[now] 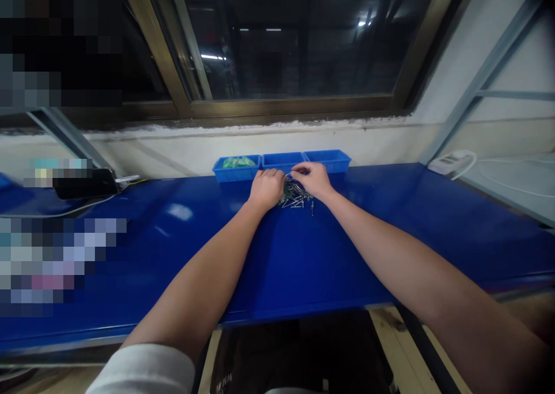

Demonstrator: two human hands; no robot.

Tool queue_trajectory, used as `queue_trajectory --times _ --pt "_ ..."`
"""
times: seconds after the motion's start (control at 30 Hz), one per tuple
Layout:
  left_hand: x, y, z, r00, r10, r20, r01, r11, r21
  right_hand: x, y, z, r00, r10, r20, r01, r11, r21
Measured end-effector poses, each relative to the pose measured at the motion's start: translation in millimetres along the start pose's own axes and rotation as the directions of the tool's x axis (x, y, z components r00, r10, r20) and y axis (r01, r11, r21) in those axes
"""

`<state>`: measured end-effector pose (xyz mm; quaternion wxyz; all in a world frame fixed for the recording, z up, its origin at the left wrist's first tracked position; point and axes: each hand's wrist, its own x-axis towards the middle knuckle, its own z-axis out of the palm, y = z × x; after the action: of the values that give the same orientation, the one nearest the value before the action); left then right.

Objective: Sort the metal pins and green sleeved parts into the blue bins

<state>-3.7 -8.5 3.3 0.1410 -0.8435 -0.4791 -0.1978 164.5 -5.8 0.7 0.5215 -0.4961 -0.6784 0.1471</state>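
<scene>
A pile of small, thin metal pieces [298, 194], which look like blind rivets, lies on the blue tabletop in front of the bins. My left hand [267, 188] is at the pile's left edge, its fingers curled closed; what they hold, if anything, is hidden. Some greenish material shows beside it, under the pieces. Over the back right of the pile, my right hand [315, 180] has thumb and fingertips together in a pinch. A thin pale sliver shows between the two hands, too small to name. One loose rivet [312, 208] lies apart at the front.
Three blue bins stand in a row behind my hands; the left bin [236, 175] contains a green plastic packet [238, 162]. A dark phone-like device [85, 184] with a white cable is at left. A white power strip [451, 162] lies at right, near a metal shelf post [459, 108].
</scene>
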Motion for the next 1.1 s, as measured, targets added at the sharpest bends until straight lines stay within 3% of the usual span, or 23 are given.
queue_trajectory --times 0.17,0.33,0.43,0.57,0.7,0.97,1.1 --pt "-2 2 -0.2 1.0 -0.029 0.001 0.029 0.999 -0.027 3 7 -6 1.0 0.004 -0.001 -0.004 1.0 -0.029" --pt "-2 3 -0.2 0.996 -0.081 0.04 0.082 0.996 -0.037 5 16 -19 0.988 -0.012 -0.155 -0.04 0.943 -0.329" --pt "-2 2 0.0 0.991 -0.098 0.096 0.102 0.994 -0.039 5 24 -27 0.98 0.035 -0.198 -0.123 0.883 -0.453" --pt "-3 0 1.1 0.984 -0.087 0.155 0.096 0.994 -0.049 7 37 -33 0.953 0.159 -0.259 -0.269 0.837 -0.476" --pt "-4 0 3.1 0.978 -0.065 0.196 0.078 0.995 -0.059 9 50 -34 0.937 0.228 -0.265 -0.329 0.834 -0.443" --pt "-3 0 5.2 0.971 -0.056 0.234 0.073 0.995 -0.065 8 46 -30 0.949 0.23 -0.217 -0.308 0.829 -0.466" --pt "-3 0 5.5 0.97 -0.042 0.241 0.063 0.994 -0.083 6 37 -27 0.989 0.105 -0.102 -0.141 0.874 -0.465"
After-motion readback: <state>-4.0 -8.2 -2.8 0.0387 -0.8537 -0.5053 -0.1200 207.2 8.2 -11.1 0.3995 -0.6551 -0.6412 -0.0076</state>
